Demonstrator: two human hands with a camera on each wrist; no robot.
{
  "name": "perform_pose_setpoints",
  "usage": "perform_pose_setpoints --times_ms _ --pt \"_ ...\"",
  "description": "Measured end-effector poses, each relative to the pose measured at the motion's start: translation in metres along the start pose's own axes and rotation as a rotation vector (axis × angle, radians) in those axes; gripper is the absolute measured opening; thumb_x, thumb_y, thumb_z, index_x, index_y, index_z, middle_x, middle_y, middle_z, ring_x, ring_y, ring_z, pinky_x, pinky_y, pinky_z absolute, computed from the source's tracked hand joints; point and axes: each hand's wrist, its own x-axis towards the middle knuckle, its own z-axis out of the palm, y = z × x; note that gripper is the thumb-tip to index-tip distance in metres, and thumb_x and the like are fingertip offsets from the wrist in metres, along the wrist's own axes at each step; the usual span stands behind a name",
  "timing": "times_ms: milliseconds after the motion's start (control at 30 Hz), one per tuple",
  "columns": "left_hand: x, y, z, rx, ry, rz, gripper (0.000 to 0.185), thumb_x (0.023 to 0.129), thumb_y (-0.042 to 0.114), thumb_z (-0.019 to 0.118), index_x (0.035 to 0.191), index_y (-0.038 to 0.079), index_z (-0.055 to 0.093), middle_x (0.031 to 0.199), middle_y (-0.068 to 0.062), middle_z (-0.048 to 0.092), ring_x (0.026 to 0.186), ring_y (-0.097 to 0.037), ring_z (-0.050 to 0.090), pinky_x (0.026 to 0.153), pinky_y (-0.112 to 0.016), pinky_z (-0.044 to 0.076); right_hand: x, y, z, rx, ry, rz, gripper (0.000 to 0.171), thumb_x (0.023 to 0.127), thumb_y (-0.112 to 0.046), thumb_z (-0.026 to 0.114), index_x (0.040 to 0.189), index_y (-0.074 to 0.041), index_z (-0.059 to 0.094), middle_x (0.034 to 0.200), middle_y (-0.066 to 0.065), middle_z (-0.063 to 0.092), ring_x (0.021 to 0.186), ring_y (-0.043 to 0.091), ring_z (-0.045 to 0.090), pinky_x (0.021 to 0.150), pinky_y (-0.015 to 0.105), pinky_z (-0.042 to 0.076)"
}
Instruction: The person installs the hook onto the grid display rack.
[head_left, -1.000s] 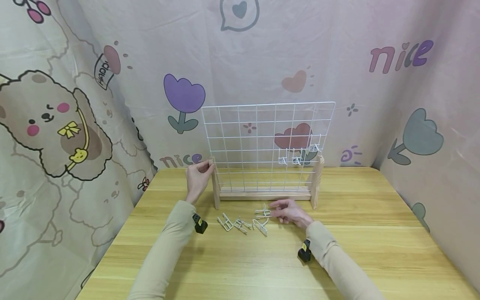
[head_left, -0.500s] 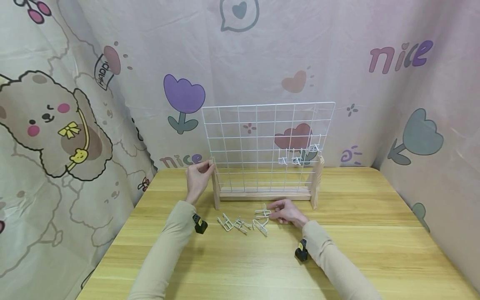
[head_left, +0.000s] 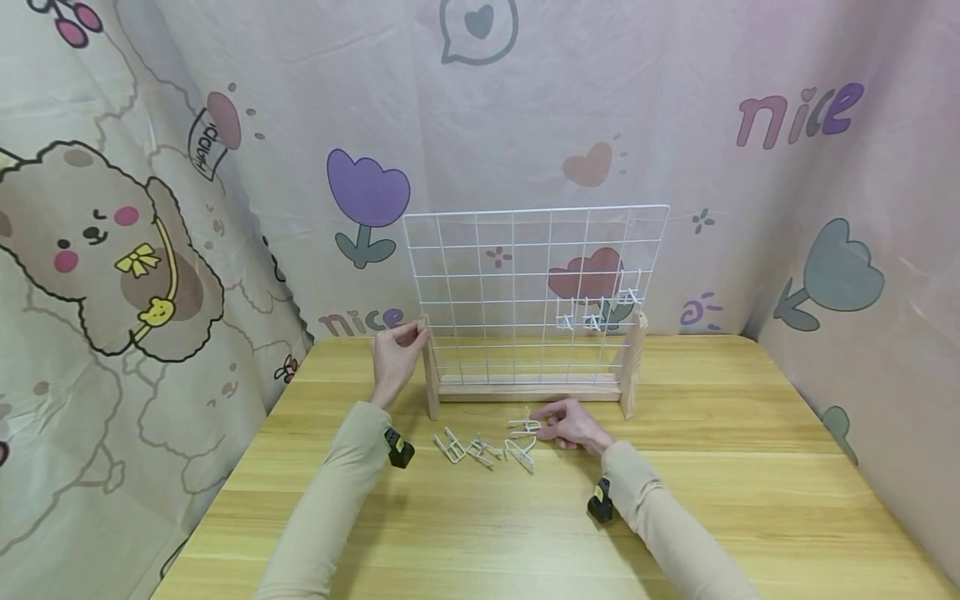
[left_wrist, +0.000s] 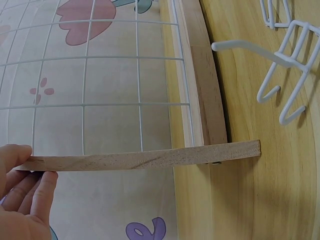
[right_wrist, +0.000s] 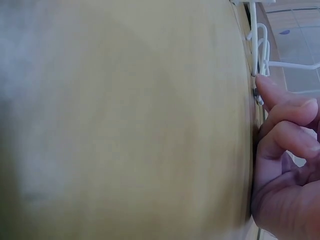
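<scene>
I see a small white wire hook (head_left: 524,426) lying on the wooden bench (head_left: 750,467), just in front of the standing grid rack. My right hand (head_left: 572,423) rests on the bench beside it, its fingers (right_wrist: 285,107) curled with the tips touching the hook's wire; whether they truly pinch it I cannot tell, since the right wrist view is mostly blurred bench. I judge the hook light, stiff and smooth, likely to slip or snag on its neighbours, and best taken by its straight back wires. Three more loose hooks (head_left: 483,450) lie in a row to its left. My left hand (head_left: 396,348) grips the top of the rack's left wooden post (head_left: 430,367), thumb and fingers (left_wrist: 35,192) wrapped around its end. The white wire grid (head_left: 534,283) stands upright between two posts on a wooden base, and a few hooks (head_left: 596,312) already hang at its lower right. A cartoon-printed cloth (head_left: 112,233) drapes behind and to both sides. The hanging hooks are too small to count surely
</scene>
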Motion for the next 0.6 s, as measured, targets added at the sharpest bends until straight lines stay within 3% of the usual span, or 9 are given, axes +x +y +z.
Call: perform_pose_setpoints --times_ms 600 --pt "0.0001 -0.0014 0.0009 0.014 0.028 0.031 0.026 0.089 0.011 0.076 0.112 0.001 0.075 0.107 -0.019 0.076 0.094 -0.035 0.076 0.067 -0.003 0.051 0.0011 -0.0005 0.0035 0.015 0.041 0.030 0.029 0.084 0.003 0.075 0.110 0.010 0.066 0.059 -0.004 0.047 0.038 0.002 0.040 0.036 0.015 0.029"
